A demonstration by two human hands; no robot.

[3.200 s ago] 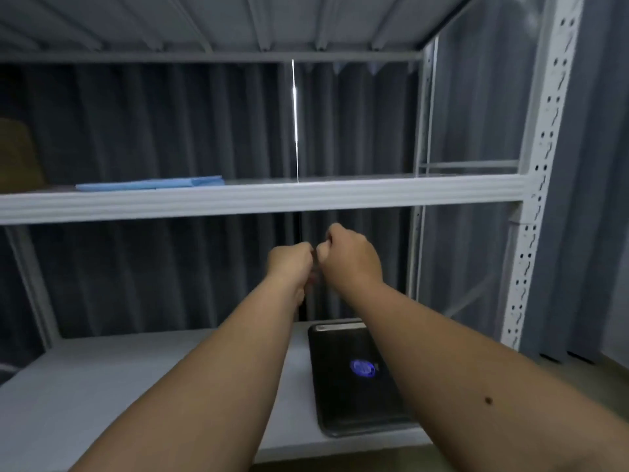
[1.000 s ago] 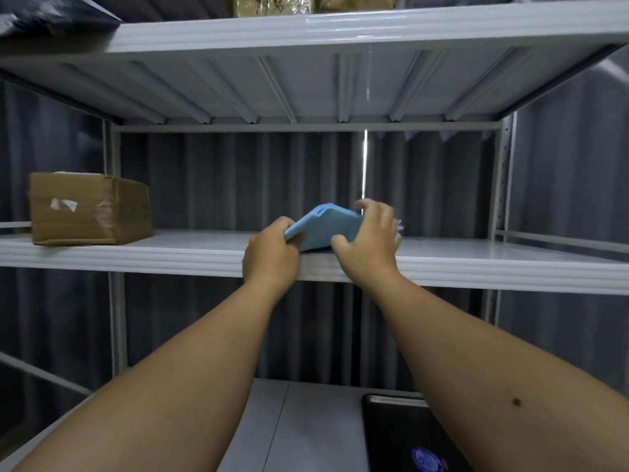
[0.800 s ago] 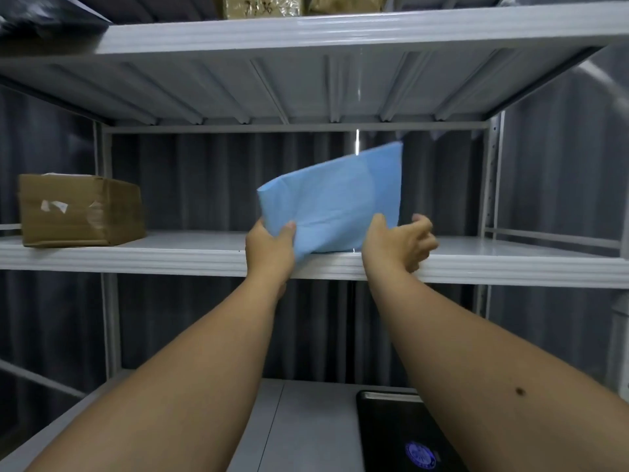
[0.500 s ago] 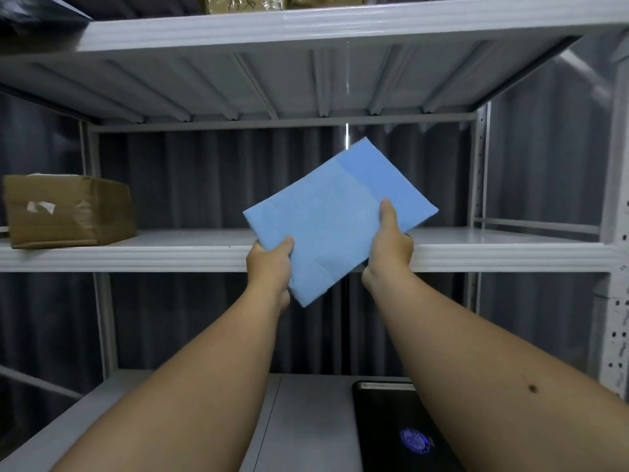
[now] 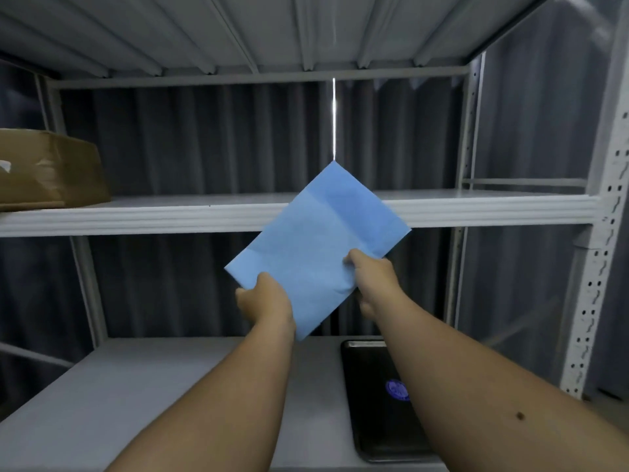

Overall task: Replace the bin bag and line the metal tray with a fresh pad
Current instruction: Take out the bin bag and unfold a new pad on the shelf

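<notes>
A folded light-blue pad hangs in the air in front of the middle shelf, tilted like a diamond. My left hand pinches its lower left edge and my right hand grips its lower right edge. Below, on the bottom shelf, lies the dark metal tray with a round blue mark on its bottom; my right forearm covers part of it. No bin or bin bag is in view.
A grey metal shelving rack surrounds my hands: middle shelf, bottom shelf, perforated right upright. A brown cardboard box sits at the left of the middle shelf. Dark pleated curtains hang behind.
Both hands took the blue pad off the middle shelf, raised it, and have now lowered it towards me below shelf level. The view has tilted down, showing more of the tray.
</notes>
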